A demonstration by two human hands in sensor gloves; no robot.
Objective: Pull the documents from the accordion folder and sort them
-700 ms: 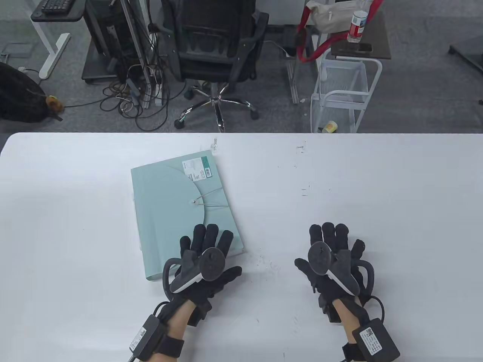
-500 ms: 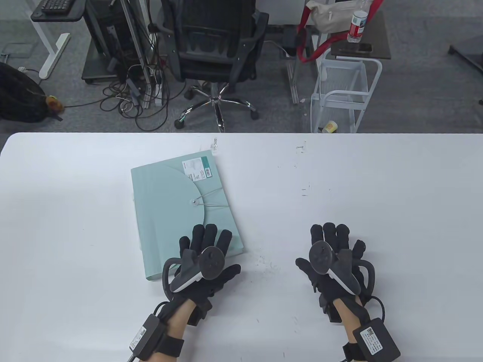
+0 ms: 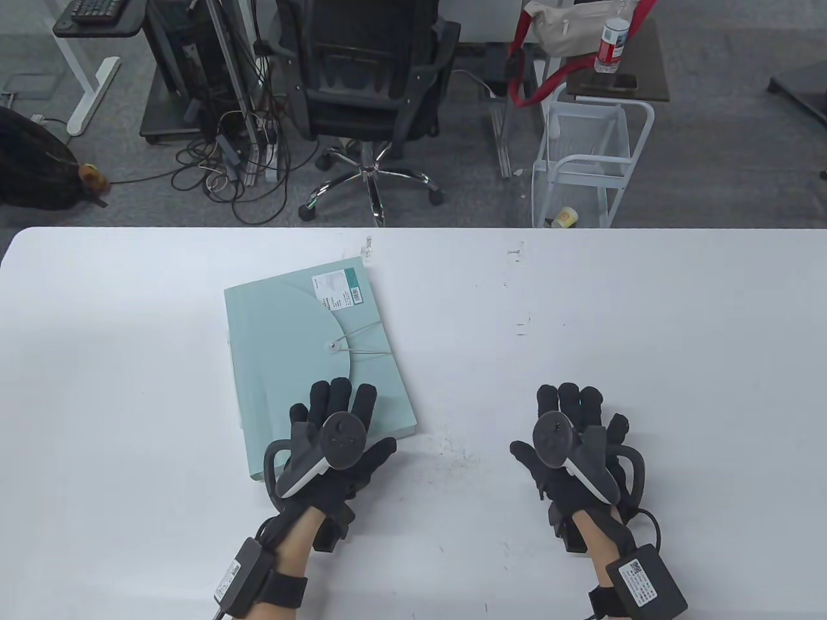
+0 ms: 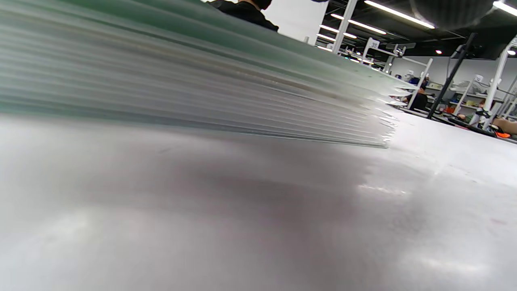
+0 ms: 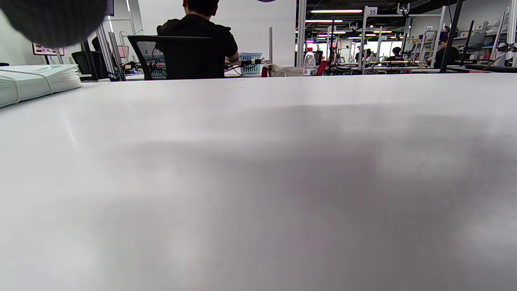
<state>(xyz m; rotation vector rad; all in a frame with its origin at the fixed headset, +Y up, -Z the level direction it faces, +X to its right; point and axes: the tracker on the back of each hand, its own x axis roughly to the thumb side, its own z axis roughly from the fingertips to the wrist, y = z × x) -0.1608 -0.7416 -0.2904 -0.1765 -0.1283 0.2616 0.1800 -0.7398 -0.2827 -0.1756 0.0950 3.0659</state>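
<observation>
A pale green accordion folder [image 3: 303, 336] lies flat and closed on the white table [image 3: 581, 310], its rounded flap held by an elastic cord on a button [image 3: 332, 345]. My left hand [image 3: 333, 413] rests flat with spread fingers on the folder's near right corner. The left wrist view shows the folder's layered edge [image 4: 202, 89] close up. My right hand [image 3: 572, 413] lies flat and empty on the bare table, well to the right of the folder. The right wrist view shows the folder [image 5: 36, 83] at far left.
An office chair [image 3: 368, 84] and a white wire cart [image 3: 585, 161] stand beyond the table's far edge. Small scuff marks [image 3: 523, 323] dot the tabletop. No loose papers show on the table.
My left hand has slid slightly left and toward me on the folder. My right hand has shifted a little right. The folder has not moved.
</observation>
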